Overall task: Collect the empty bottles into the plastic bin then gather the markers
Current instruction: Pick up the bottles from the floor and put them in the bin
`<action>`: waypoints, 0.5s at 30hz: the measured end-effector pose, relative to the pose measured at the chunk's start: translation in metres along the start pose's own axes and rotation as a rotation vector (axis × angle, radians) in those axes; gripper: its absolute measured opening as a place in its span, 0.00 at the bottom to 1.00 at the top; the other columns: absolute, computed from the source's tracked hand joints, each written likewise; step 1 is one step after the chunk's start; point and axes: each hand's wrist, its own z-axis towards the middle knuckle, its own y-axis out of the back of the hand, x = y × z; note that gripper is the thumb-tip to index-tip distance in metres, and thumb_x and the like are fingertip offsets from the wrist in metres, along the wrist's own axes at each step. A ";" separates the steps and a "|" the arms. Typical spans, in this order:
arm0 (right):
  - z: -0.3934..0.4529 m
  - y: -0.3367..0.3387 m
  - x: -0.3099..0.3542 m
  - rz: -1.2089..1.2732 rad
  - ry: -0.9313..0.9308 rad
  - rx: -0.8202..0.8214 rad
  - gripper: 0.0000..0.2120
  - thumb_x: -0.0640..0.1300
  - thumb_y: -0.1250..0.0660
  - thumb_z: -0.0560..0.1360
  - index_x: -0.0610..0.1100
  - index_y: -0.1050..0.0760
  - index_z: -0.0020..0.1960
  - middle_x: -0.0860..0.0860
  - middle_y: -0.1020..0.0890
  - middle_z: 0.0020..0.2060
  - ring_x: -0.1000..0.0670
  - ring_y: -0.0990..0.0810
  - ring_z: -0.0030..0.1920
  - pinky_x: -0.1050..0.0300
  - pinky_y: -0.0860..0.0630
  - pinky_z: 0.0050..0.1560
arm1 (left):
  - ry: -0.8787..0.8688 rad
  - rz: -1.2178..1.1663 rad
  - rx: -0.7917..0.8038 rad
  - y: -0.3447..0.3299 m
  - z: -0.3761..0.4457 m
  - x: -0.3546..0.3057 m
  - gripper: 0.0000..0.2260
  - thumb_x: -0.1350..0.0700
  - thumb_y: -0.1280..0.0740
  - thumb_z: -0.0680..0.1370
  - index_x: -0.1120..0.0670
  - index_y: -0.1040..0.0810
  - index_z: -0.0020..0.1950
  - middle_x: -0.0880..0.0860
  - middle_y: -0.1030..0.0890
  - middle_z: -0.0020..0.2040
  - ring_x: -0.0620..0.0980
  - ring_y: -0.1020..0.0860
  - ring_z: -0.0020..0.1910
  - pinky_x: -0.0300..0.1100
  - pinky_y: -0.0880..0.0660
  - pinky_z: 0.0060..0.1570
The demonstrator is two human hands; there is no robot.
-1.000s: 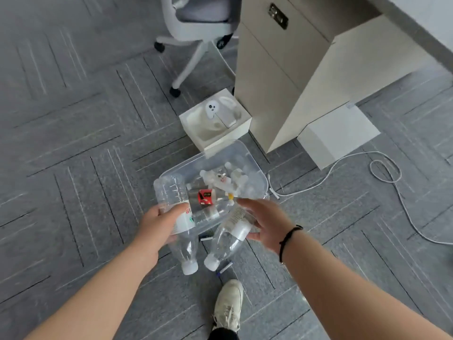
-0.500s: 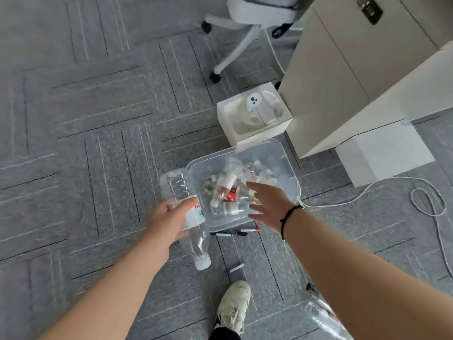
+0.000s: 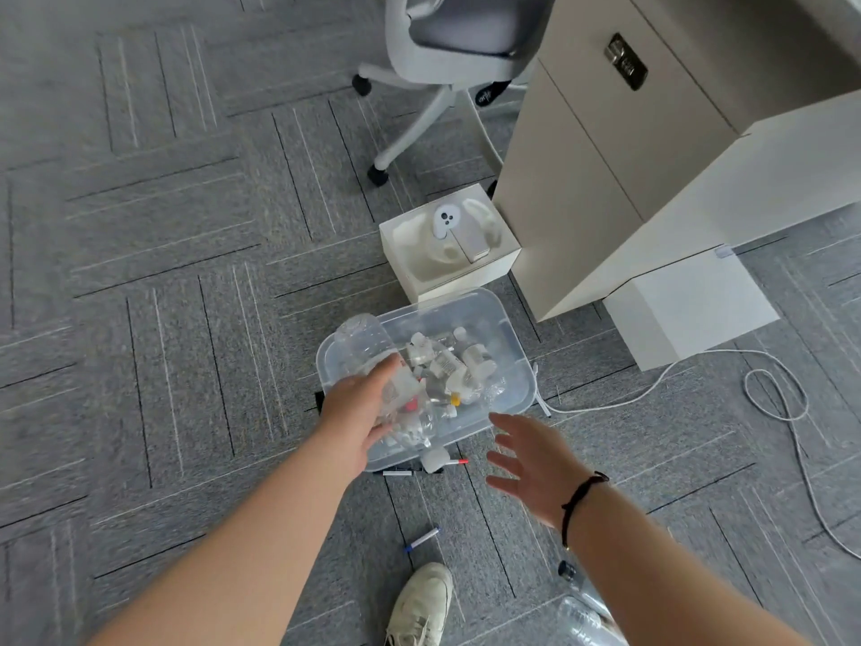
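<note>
A clear plastic bin (image 3: 508, 335) sits on the grey carpet, holding several empty bottles (image 3: 459, 366). My left hand (image 3: 356, 412) grips a clear bottle (image 3: 368, 349) over the bin's left side, its white cap (image 3: 435, 459) hanging past the near rim. Spread open and holding nothing, my right hand (image 3: 524, 463) hovers just in front of the bin's near right corner. A black marker (image 3: 400, 471) and a red-tipped marker (image 3: 456, 461) lie against the bin's near wall. A blue-tipped marker (image 3: 421, 539) lies nearer my shoe. Another clear bottle (image 3: 582, 622) lies at the bottom right, partly behind my right forearm.
A white open box (image 3: 447, 247) stands behind the bin. A beige cabinet (image 3: 605, 170) and white block (image 3: 689, 305) are to the right, an office chair (image 3: 447, 49) behind. A white cable (image 3: 773, 403) loops on the floor at right. My shoe (image 3: 421, 608) is near the bottom edge.
My left hand has carried its bottle from beside the bin to over it. My right hand, which dropped its bottle into the bin earlier, has pulled back toward me, open.
</note>
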 end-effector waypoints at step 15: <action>-0.015 0.051 -0.013 0.073 0.019 -0.053 0.22 0.45 0.30 0.78 0.44 0.29 0.70 0.45 0.23 0.58 0.43 0.22 0.60 0.41 0.20 0.60 | -0.120 0.256 -0.073 -0.038 -0.005 0.003 0.28 0.43 0.30 0.76 0.54 0.28 0.73 0.51 0.22 0.62 0.55 0.23 0.60 0.56 0.25 0.64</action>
